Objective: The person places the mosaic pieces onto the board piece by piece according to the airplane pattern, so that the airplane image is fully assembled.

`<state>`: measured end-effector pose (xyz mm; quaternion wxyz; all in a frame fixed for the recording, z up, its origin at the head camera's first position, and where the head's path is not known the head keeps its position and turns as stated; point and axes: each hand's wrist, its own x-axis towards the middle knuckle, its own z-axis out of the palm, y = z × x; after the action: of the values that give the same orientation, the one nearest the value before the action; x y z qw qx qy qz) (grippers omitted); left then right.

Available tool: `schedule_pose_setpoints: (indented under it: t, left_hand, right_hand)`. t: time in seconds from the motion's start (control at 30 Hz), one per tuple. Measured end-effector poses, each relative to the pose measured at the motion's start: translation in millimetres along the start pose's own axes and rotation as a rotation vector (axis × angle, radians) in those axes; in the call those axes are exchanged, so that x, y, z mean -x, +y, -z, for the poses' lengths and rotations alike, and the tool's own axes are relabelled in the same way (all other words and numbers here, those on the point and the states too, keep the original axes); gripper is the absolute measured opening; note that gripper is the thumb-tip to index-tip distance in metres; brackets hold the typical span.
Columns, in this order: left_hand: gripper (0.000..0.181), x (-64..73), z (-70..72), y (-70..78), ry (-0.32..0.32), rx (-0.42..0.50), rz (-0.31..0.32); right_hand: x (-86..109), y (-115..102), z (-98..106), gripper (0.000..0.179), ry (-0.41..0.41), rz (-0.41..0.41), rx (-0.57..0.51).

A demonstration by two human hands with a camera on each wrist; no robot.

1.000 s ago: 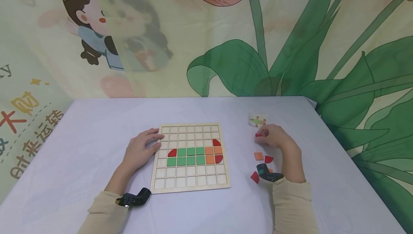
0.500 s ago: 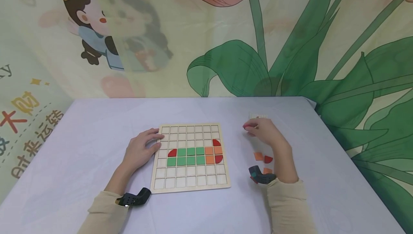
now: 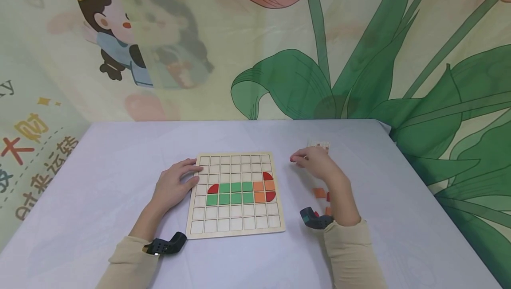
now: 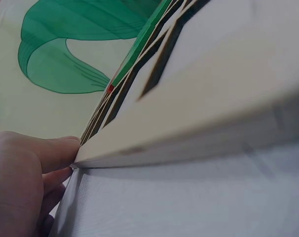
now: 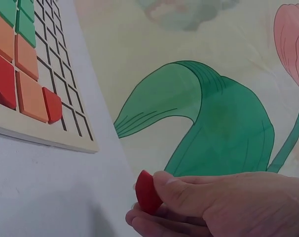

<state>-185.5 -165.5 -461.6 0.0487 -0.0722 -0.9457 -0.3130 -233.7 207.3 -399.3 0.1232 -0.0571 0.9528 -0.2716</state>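
My right hand (image 3: 318, 163) pinches a red quarter-circle tile (image 5: 148, 193) between thumb and fingers, above the tablecloth to the right of the board. A square wooden grid board (image 3: 236, 235) lies on the table. Two rows of green tiles (image 3: 236, 187) run across its middle. Orange square tiles (image 3: 260, 197) adjoin them on the right, and red quarter-circle tiles (image 3: 213, 189) sit at both ends of the pattern. My left hand (image 3: 172, 185) rests at the board's left side, its fingertips touching the edge with the fingers loosely extended.
Right of the board lie loose orange squares (image 3: 319, 193) and red tiles (image 3: 316, 214), partly hidden by the right forearm. A small printed card (image 3: 324, 144) lies behind the right hand, half covered. A patterned cloth (image 3: 191, 103) hangs behind the table.
My right hand has moved left toward the board with the red quarter-circle tile, passing in front of the card. The left hand and board have stayed in place.
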Motion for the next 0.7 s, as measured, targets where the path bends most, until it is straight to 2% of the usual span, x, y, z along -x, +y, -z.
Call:
schedule_pose_setpoints:
  t: [0.2,0.43,0.7]
  left_hand:
    - [0.032,0.0,0.2,0.2,0.001,-0.001,-0.002]
    - [0.031,-0.1,-0.1,0.4,-0.003,-0.002,-0.001]
    - [0.031,0.3,0.5,1.2,-0.002,-0.011,-0.004]
  right_hand:
    - [-0.9,-5,-1,0.022,0.007,0.032,0.043]
    - [-2.6,-13,-7,0.021,-0.003,0.055,0.027]
    - [-0.9,-32,-15,0.024,-0.015,0.132,0.033]
